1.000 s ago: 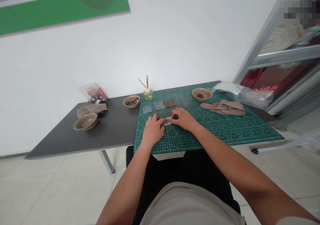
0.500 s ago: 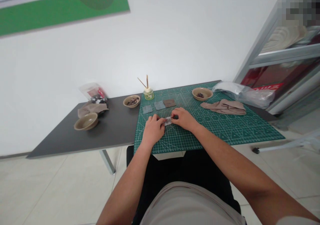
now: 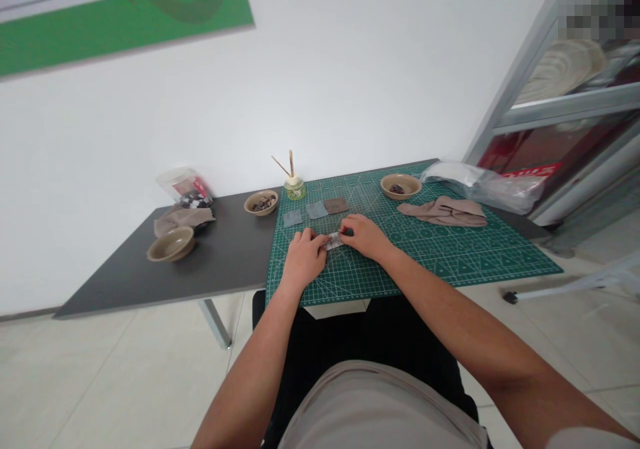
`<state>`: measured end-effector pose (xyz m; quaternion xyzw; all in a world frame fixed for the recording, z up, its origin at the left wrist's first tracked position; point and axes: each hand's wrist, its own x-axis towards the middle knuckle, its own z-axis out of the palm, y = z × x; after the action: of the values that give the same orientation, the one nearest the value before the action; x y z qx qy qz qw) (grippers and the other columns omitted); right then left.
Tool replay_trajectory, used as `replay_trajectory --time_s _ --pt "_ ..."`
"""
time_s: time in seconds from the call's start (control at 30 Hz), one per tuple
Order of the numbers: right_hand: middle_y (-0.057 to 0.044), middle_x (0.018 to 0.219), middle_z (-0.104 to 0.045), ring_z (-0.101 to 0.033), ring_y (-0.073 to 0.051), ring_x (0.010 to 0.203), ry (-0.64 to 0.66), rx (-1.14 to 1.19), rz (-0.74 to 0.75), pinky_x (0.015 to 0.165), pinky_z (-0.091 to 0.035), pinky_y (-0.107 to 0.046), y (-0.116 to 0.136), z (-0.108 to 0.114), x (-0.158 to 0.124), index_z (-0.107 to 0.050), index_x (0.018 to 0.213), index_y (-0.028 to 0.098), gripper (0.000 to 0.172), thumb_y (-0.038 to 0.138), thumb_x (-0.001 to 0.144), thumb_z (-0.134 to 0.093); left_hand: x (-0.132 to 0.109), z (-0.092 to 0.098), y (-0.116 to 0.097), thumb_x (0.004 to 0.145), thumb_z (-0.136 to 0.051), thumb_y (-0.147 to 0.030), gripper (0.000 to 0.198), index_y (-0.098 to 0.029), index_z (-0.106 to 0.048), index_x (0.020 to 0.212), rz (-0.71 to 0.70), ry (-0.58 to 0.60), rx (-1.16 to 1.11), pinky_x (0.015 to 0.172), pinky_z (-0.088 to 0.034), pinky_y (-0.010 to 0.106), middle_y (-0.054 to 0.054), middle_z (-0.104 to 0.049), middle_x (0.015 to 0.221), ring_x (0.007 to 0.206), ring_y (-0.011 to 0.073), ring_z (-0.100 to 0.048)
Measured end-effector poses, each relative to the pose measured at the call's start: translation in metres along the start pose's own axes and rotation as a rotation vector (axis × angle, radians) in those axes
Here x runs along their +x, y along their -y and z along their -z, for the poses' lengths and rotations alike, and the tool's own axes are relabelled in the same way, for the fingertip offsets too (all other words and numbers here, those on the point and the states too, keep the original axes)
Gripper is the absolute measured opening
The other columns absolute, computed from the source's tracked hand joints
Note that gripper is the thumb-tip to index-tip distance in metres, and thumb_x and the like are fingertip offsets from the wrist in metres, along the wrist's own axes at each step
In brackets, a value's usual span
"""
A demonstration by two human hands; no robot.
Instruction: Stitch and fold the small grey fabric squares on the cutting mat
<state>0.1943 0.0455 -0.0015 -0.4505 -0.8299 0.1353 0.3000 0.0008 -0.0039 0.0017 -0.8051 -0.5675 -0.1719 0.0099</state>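
Observation:
My left hand (image 3: 304, 258) and my right hand (image 3: 363, 237) pinch a small whitish strip (image 3: 334, 240) between their fingertips, just above the middle of a green cutting mat (image 3: 350, 282). A dark piece (image 3: 349, 232) shows at my right fingertips, partly hidden. Beyond my hands lie two grey-blue fabric squares (image 3: 293, 218) (image 3: 317, 210) and a brown square (image 3: 336, 205). A tan bowl (image 3: 393, 181) holding dark pieces stands on the mat, with a crumpled beige cloth (image 3: 443, 212) to its right.
A reed diffuser jar (image 3: 295, 189) stands at the mat's far edge. On the grey table (image 3: 125, 286) are a bowl of dark pieces (image 3: 260, 203), a second bowl (image 3: 171, 244), a beige cloth (image 3: 183, 220) and a clear bag (image 3: 184, 186). Plastic wrap (image 3: 475, 181) lies far right.
The whole view has shifted slightly left and up. Both hands stay in nearly the same place, still pinching the strip.

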Motion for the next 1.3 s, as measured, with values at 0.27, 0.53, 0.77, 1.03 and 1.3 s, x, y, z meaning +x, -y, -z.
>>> replay_trajectory --time_s 0.27,0.53,0.77,1.03,1.3 --pt "0.001 0.078 -0.061 -0.055 -0.015 0.075 0.007 0.163 0.040 0.073 -0.040 -0.027 0.002 0.001 -0.001 -0.061 0.078 0.019 0.010 0.017 0.075 -0.071 0.000 0.001 -0.001 0.092 -0.049 -0.024 0.031 -0.027 -0.068 0.117 0.010 -0.032 -0.050 0.090 -0.043 0.043 0.009 -0.059 0.108 0.099 0.0276 -0.050" --pt "0.000 0.091 -0.067 -0.065 -0.015 0.080 -0.014 0.397 0.155 0.076 -0.050 -0.029 0.020 0.003 -0.003 -0.060 0.098 0.021 0.021 0.021 0.080 -0.069 0.001 0.006 0.007 0.090 -0.060 -0.038 0.022 -0.023 -0.068 0.104 0.023 -0.106 -0.484 0.087 -0.045 0.036 0.004 -0.068 0.095 0.093 0.0214 -0.057" --pt "-0.008 0.111 -0.065 -0.064 -0.020 0.098 0.000 0.259 0.163 0.089 -0.051 -0.037 0.022 0.000 0.004 -0.059 0.116 0.020 0.040 0.026 0.080 -0.075 0.012 0.006 0.018 0.081 -0.066 -0.037 0.018 -0.020 -0.069 0.088 0.198 -0.113 -0.834 0.068 -0.045 0.027 0.000 -0.067 0.079 0.071 0.0149 -0.059" --pt "-0.012 0.125 -0.062 -0.052 -0.031 0.118 0.261 -0.093 0.033 0.096 -0.040 -0.048 0.016 0.000 0.011 -0.067 0.110 0.020 0.033 0.043 0.085 -0.070 0.013 0.006 0.019 0.080 -0.066 -0.040 0.021 -0.020 -0.065 0.083 0.341 -0.246 -0.821 0.070 -0.046 0.027 0.000 -0.066 0.077 0.070 0.0140 -0.057" --pt "-0.011 0.120 -0.064 -0.054 -0.032 0.117 0.335 -0.105 -0.057 0.094 -0.041 -0.047 0.018 0.004 0.021 -0.063 0.115 0.022 0.046 0.045 0.078 -0.076 0.011 0.000 0.021 0.080 -0.065 -0.039 0.020 -0.020 -0.062 0.081 0.371 -0.272 -0.847 0.069 -0.044 0.026 -0.002 -0.062 0.074 0.068 0.0130 -0.055"
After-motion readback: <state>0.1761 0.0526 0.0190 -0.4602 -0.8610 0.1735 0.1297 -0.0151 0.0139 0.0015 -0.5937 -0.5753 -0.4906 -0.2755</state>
